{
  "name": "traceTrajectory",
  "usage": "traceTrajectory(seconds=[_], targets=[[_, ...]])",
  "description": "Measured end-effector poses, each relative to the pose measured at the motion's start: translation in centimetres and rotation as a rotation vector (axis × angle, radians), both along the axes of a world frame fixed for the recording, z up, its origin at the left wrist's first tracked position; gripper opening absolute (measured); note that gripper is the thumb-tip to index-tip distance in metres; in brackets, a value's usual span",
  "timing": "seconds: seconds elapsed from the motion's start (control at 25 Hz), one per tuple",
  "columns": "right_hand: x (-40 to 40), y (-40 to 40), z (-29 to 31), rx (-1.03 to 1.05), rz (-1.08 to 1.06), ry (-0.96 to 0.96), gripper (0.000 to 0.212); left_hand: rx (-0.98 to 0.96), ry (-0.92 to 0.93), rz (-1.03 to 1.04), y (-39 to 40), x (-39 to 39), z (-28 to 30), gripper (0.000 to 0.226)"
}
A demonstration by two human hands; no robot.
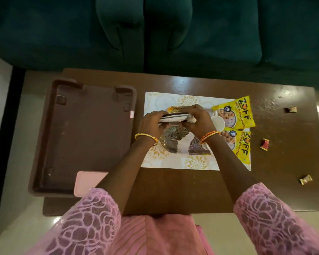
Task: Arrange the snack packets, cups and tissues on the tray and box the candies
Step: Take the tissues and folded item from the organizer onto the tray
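Observation:
My left hand [151, 123] and my right hand [199, 120] both grip a flat stack of white tissues [173, 117] over a silver fan-shaped wire holder [168, 142] on a white-and-gold placemat [173, 162]. A white cup [219, 123] stands just right of my right hand; what may be a second cup is mostly hidden behind it. Two yellow snack packets [237, 113] [240, 146] lie at the mat's right edge. Three wrapped candies [290, 109] [264, 144] [305, 179] lie scattered on the table's right side. A brown tray [50, 126] sits at the left, with nothing in it.
A pink box [87, 182] lies at the tray's near right corner, partly under my left arm. The brown wooden table [173, 190] stands in front of a dark green sofa [155, 34]. Pale floor shows at both sides.

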State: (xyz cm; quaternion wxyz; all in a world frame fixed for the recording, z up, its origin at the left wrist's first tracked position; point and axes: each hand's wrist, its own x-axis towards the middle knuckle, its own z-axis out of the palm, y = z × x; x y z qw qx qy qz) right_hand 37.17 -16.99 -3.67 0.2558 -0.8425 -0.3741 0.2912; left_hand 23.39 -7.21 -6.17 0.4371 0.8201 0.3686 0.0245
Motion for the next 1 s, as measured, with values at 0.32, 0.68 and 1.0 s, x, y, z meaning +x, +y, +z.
traceTrajectory(seconds=[0.32, 0.68, 1.0], targets=[[8.0, -2.3, -5.7, 0.053, 0.090, -0.065, 0.041, -0.039, -0.037, 0.015, -2.2, 7.0, -5.7, 0.040], [9.2, -2.4, -7.3, 0.120, 0.067, -0.082, 0.041, 0.009, 0.060, -0.055, -0.6, 9.2, -7.4, 0.041], [9.2, -2.3, -7.9, 0.025, 0.075, -0.112, 0.045, 0.113, 0.079, -0.015, -1.3, 8.8, -7.8, 0.042]])
